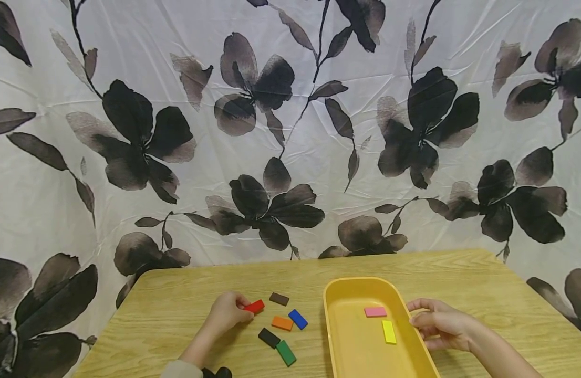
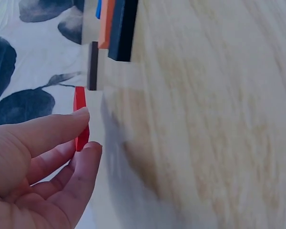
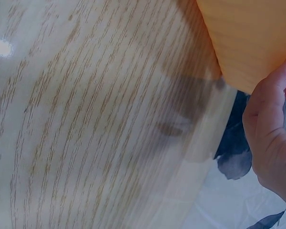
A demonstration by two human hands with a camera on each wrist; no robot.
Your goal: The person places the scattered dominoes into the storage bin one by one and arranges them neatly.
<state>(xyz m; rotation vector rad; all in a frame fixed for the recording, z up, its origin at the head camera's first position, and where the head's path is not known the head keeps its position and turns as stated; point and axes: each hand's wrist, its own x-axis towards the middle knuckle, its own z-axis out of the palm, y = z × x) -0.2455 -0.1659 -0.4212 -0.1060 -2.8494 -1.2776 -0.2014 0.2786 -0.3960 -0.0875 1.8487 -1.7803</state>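
In the head view my left hand [image 1: 227,313] pinches a red block [image 1: 255,306] between thumb and fingers. The left wrist view shows the same red block [image 2: 80,100] standing on edge between the fingertips of my left hand [image 2: 47,162]. Just right of it lie brown [image 1: 279,299], orange [image 1: 282,323], blue [image 1: 298,319], black [image 1: 269,337] and green [image 1: 286,353] blocks. My right hand [image 1: 444,325] holds the right rim of a yellow-orange tray [image 1: 329,331] with bent fingers. Inside the tray are a pink block [image 1: 375,312] and a yellow block [image 1: 388,332].
Everything lies on a wood-grain table [image 1: 186,283]. Behind it hangs a pale cloth [image 1: 328,173] with dark flowers. A small dark object [image 1: 219,373] shows at the bottom edge near the left sleeve [image 1: 180,369].
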